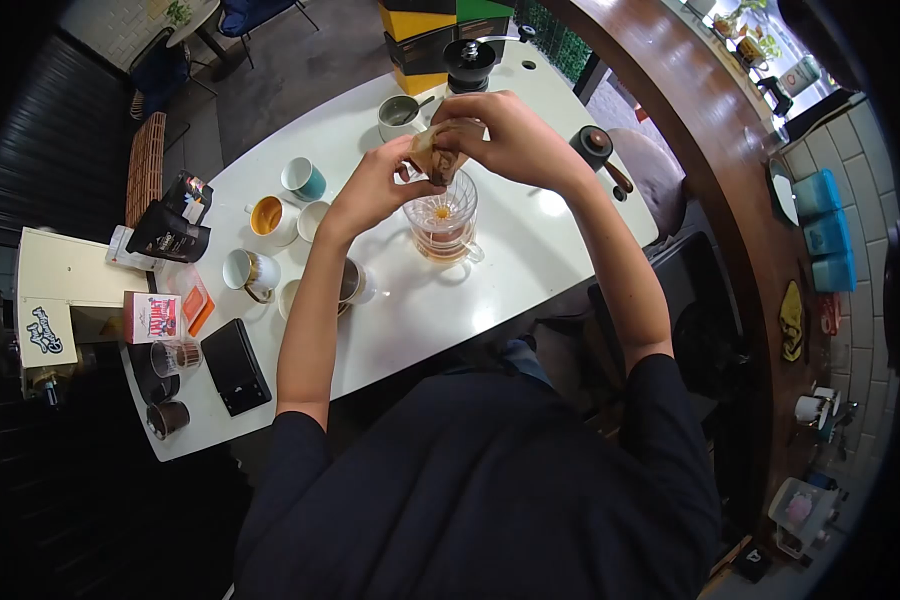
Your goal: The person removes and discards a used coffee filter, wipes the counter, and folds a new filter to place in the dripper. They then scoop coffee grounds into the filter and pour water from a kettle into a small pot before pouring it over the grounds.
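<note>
Both of my hands hold a brown, wet-looking paper coffee filter [436,162] with dark grounds showing in it. My left hand [378,188] pinches its near left side, thumb and fingers closed. From the far right, my right hand [498,138] grips the filter's top edge with bent fingers. Just beneath is a clear ribbed coffee dripper [446,207], sitting on a glass server [444,247] with a little brown liquid. Behind my hands stands a light cup [398,122] with a spoon in it.
A hand coffee grinder [469,65] stands at the far edge, and a black kettle [592,146] at the right. Several cups, including a teal cup [304,179], crowd the left. Farther left lie a black scale [236,367], a pink box [152,317] and coffee bags [175,230].
</note>
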A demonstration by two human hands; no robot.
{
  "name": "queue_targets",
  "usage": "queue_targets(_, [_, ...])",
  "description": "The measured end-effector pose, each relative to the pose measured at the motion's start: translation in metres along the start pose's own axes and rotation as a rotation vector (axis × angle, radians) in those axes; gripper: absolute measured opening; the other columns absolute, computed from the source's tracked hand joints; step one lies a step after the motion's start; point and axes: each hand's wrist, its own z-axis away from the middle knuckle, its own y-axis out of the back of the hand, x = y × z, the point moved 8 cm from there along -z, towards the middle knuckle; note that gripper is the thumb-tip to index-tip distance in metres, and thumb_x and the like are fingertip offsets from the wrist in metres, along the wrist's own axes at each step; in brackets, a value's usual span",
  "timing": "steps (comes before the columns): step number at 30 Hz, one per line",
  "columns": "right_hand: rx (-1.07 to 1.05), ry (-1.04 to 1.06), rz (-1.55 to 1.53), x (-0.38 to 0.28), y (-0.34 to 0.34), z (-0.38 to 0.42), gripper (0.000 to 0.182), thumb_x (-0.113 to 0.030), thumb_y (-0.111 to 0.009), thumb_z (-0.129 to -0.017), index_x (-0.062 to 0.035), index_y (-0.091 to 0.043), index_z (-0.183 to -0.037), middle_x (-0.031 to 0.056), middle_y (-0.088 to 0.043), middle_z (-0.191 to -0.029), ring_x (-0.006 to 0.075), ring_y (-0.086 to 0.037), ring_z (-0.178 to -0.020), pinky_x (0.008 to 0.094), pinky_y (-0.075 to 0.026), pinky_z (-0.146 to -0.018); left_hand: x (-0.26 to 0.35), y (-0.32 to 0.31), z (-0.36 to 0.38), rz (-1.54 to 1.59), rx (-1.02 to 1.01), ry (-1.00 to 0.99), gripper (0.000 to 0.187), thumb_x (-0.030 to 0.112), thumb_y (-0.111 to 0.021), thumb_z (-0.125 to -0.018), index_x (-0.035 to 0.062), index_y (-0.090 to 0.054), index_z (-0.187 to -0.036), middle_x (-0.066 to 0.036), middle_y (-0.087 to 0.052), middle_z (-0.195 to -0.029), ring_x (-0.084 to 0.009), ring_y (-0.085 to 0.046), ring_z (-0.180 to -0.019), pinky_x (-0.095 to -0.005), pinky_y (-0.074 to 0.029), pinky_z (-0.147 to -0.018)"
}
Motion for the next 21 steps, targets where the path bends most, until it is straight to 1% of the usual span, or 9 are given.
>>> queue_targets(1, [-0.006,0.009,-0.010,0.001,-0.001,0.000,0.021,-0.014,-0.067,-0.090,0.0017,-0.069,-0.103,0.0185,-0.072,-0.092,0.0344,-0.070,-0.086,0.0413,-0.054,-0.079,-0.002,-0.003,-0.001,-0.001,-0.039,0.032,0.042,0.014,-0.085,-0.078,0.0037,-0.067,-0.115,-0.004,-0.072,-0.102,-0.0164,-0.064,-0.088,-0.0326,-0.051,-0.081])
queue_targets(2, [-0.003,0.010,-0.014,0.001,-0.001,0.000,0.021,-0.014,-0.067,-0.090,0.0017,-0.069,-0.103,0.0185,-0.072,-0.092,0.0344,-0.070,-0.086,0.0413,-0.054,-0.079,-0.004,-0.005,-0.003,-0.006,-0.041,0.034,0.042,0.014,-0.085,-0.078,0.0037,-0.067,-0.115,-0.004,-0.072,-0.102,-0.0164,-0.064,-0.088,-0.0326,-0.051,-0.081])
queue_targets(4, [-0.080,-0.011,-0.046,0.001,-0.006,-0.002,0.021,-0.013,-0.066,-0.090,0.0021,-0.069,-0.103,0.0186,-0.072,-0.091,0.0348,-0.069,-0.085,0.0407,-0.054,-0.080,-0.010,-0.013,-0.005,0.086,-0.083,0.061,0.040,0.013,-0.084,-0.079,0.0049,-0.068,-0.115,-0.005,-0.074,-0.103,-0.0159,-0.067,-0.095,-0.0333,-0.052,-0.088])
queue_targets(5, [-0.076,-0.012,-0.050,0.002,-0.007,-0.002,0.021,-0.013,-0.066,-0.090,0.0021,-0.069,-0.103,0.0186,-0.072,-0.091,0.0348,-0.069,-0.085,0.0407,-0.054,-0.080,-0.012,-0.014,-0.005,0.082,-0.087,0.063,0.040,0.013,-0.084,-0.079,0.0049,-0.068,-0.115,-0.005,-0.074,-0.103,-0.0159,-0.067,-0.095,-0.0333,-0.052,-0.088])
queue_targets(7, [-0.102,0.009,-0.036,0.005,-0.011,-0.003,0.021,-0.013,-0.065,-0.090,0.0024,-0.069,-0.104,0.0187,-0.071,-0.091,0.0350,-0.068,-0.085,0.0403,-0.054,-0.081,-0.012,-0.016,-0.006,0.125,-0.095,0.074,0.039,0.014,-0.084,-0.079,0.0057,-0.070,-0.114,-0.006,-0.074,-0.106,-0.0170,-0.069,-0.101,-0.0340,-0.051,-0.093])
queue_targets(11, [-0.109,-0.004,-0.046,0.010,-0.014,-0.004,0.021,-0.013,-0.064,-0.090,0.0024,-0.069,-0.104,0.0186,-0.072,-0.092,0.0351,-0.068,-0.086,0.0401,-0.054,-0.082,-0.015,-0.015,-0.007,0.071,-0.063,0.062,0.036,0.014,-0.084,-0.078,0.0055,-0.072,-0.111,-0.007,-0.075,-0.104,-0.0182,-0.070,-0.099,-0.0347,-0.052,-0.092])
queue_targets(13, [-0.112,-0.012,-0.023,0.010,-0.015,-0.005,0.021,-0.012,-0.064,-0.090,0.0026,-0.068,-0.104,0.0184,-0.071,-0.093,0.0347,-0.068,-0.087,0.0401,-0.054,-0.083,-0.015,-0.012,-0.006,0.028,-0.023,0.108,0.031,0.015,-0.085,-0.078,0.0046,-0.075,-0.105,-0.008,-0.076,-0.100,-0.0195,-0.071,-0.094,-0.0350,-0.052,-0.091])
queue_targets(16, [-0.093,0.023,-0.018,0.010,-0.017,-0.006,0.020,-0.012,-0.063,-0.089,0.0029,-0.068,-0.102,0.0183,-0.071,-0.092,0.0346,-0.068,-0.087,0.0402,-0.054,-0.083,-0.012,-0.012,-0.004,0.027,-0.020,0.125,0.028,0.015,-0.085,-0.077,0.0044,-0.076,-0.101,-0.008,-0.077,-0.096,-0.0200,-0.072,-0.091,-0.0353,-0.052,-0.089])
queue_targets(21, [-0.102,0.019,-0.013,0.010,-0.019,-0.006,0.019,-0.011,-0.063,-0.089,0.0030,-0.068,-0.101,0.0183,-0.071,-0.091,0.0350,-0.068,-0.087,0.0404,-0.054,-0.083,-0.018,-0.014,-0.004,0.017,-0.003,0.101,0.027,0.014,-0.085,-0.077,0.0036,-0.076,-0.100,-0.009,-0.077,-0.094,-0.0205,-0.072,-0.090,-0.0355,-0.052,-0.088])
